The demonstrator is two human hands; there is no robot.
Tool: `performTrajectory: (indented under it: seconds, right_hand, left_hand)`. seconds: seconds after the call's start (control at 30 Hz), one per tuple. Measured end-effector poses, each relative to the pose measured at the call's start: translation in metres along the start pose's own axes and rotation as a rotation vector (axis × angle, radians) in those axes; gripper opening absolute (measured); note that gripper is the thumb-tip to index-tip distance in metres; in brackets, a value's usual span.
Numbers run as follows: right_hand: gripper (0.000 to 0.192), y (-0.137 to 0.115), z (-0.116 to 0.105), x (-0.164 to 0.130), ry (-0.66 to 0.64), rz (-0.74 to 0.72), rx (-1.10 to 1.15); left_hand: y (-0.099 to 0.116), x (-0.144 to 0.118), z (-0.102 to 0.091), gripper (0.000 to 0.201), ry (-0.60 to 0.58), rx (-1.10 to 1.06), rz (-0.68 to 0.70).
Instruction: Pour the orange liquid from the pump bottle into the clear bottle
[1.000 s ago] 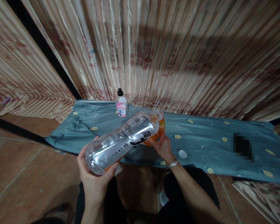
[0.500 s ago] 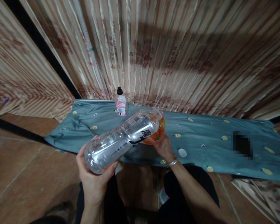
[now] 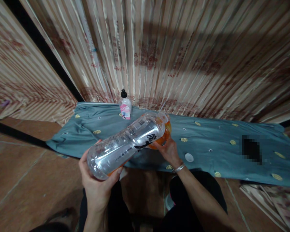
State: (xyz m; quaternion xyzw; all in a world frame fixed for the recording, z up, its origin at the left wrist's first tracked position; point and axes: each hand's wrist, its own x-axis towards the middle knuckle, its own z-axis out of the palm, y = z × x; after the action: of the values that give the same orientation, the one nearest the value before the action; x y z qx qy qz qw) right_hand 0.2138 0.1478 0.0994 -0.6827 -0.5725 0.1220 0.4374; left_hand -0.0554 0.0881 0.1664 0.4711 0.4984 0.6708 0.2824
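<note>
My left hand is wrapped round the base of a large clear plastic bottle with a silver label. The bottle is tilted, its neck end up and to the right. My right hand, with a bangle at the wrist, grips a smaller container with orange liquid behind the bottle's neck. A thin clear straw-like piece sticks up at that container's mouth. The tilted bottle hides much of the container and where the two mouths meet.
A small clear bottle with a black cap stands at the back of a green cloth-covered bench. A white round lid lies right of my right hand. A pixelated dark patch is farther right. Pleated curtain hangs behind.
</note>
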Motion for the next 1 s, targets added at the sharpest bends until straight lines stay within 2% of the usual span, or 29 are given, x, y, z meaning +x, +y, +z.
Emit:
performTrajectory:
  seconds: [0.17, 0.57, 1.0]
  right_hand:
    - [0.067, 0.0, -0.001, 0.001, -0.02, 0.038, -0.011]
    - [0.077, -0.005, -0.003, 0.0, -0.028, 0.032, 0.027]
    - [0.073, -0.008, -0.003, 0.001, -0.031, 0.051, 0.067]
  left_hand:
    - [0.002, -0.001, 0.003, 0.092, 0.003, 0.009, 0.001]
    - [0.009, -0.002, 0.005, 0.095, 0.027, 0.012, -0.056]
    - [0.009, -0.003, 0.004, 0.092, 0.022, 0.004, -0.038]
